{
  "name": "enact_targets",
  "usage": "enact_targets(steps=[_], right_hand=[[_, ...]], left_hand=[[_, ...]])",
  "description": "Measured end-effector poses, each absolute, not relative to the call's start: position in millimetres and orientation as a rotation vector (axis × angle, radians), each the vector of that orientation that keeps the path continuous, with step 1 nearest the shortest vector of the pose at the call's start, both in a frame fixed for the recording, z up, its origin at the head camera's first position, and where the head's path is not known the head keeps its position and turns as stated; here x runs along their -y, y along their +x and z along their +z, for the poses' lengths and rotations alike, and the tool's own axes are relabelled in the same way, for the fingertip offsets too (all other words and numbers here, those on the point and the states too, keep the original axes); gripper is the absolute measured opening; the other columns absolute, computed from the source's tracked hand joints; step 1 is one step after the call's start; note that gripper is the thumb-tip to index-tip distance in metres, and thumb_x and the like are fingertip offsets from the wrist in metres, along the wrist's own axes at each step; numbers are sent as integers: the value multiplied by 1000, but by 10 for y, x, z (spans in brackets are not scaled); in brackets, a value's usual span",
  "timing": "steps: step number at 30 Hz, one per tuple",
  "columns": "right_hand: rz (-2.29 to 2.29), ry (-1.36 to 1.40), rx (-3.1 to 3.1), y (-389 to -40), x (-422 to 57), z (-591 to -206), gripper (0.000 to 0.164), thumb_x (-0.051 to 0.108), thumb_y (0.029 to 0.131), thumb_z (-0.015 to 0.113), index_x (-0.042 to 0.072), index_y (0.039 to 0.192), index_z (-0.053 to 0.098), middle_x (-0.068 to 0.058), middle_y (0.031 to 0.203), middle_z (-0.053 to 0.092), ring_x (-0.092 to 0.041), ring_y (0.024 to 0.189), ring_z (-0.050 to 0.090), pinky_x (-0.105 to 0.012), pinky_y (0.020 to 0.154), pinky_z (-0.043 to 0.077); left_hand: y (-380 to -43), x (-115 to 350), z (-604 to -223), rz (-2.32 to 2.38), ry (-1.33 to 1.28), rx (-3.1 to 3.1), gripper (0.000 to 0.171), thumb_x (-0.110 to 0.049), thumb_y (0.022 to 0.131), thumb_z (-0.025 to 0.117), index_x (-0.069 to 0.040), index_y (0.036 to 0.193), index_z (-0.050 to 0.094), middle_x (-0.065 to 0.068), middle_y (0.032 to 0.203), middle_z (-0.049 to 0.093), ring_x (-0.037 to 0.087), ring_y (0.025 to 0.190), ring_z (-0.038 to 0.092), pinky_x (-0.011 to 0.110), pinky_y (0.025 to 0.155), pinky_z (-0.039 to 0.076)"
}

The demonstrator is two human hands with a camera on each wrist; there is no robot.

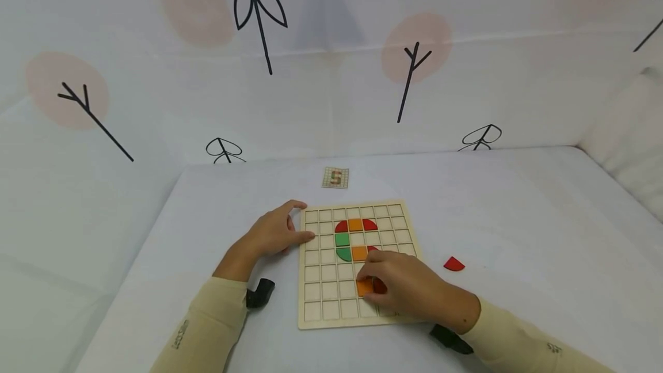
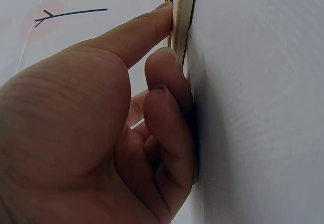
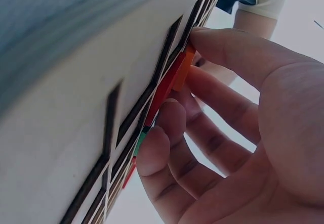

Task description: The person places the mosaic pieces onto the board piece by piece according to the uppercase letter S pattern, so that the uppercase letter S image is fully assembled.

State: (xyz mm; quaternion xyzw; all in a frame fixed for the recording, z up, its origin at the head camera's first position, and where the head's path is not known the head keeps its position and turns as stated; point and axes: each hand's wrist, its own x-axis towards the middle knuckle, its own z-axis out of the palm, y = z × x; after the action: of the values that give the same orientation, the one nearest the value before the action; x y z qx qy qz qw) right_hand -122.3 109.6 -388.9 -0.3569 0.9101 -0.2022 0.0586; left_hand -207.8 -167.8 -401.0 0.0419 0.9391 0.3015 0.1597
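A wooden grid board (image 1: 316,291) lies flat on the white table. My left hand (image 1: 271,232) holds its left edge, thumb on top, index finger at the far left corner, the other fingers curled against the side. Near the board's front, my right hand (image 1: 409,281) pinches an orange square tile (image 1: 364,287) between thumb and index finger, at a grid cell. Right beside that tile is a red tile (image 3: 164,85), partly covered by the hand. Farther up the grid sit red quarter-round tiles (image 1: 341,227), orange squares (image 1: 355,224), a green square (image 1: 342,239) and a green quarter-round (image 1: 344,254).
Right of the board lies a loose red quarter-round tile (image 1: 454,263). Behind the board is a small pattern card (image 1: 335,177). White cloth with printed plants (image 1: 331,102) hangs at the back. Dark devices (image 1: 260,293) are strapped at both wrists.
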Motion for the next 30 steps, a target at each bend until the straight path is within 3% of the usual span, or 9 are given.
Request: enact_targets(steps=[10, 30], right_hand=[[-646, -1083, -2736, -1222, -1110, -3910, 13, 24, 88, 77, 19, 100, 77, 11, 94, 62, 1, 75, 49, -18, 67, 47], [-667, -1063, -2699, -1221, -1113, -3882, 17, 21, 88, 77, 17, 104, 79, 9, 98, 63, 1, 75, 49, -17, 64, 45]], left_hand=[[-2080, 1676, -4021, 864, 132, -2683, 73, -44, 84, 79, -27, 146, 45, 4, 75, 61, 17, 55, 54, 30, 57, 38], [-2081, 1679, -4036, 853, 127, -2697, 73, -46, 84, 79, -27, 146, 46, 4, 74, 61, 16, 54, 53, 30, 56, 38]])
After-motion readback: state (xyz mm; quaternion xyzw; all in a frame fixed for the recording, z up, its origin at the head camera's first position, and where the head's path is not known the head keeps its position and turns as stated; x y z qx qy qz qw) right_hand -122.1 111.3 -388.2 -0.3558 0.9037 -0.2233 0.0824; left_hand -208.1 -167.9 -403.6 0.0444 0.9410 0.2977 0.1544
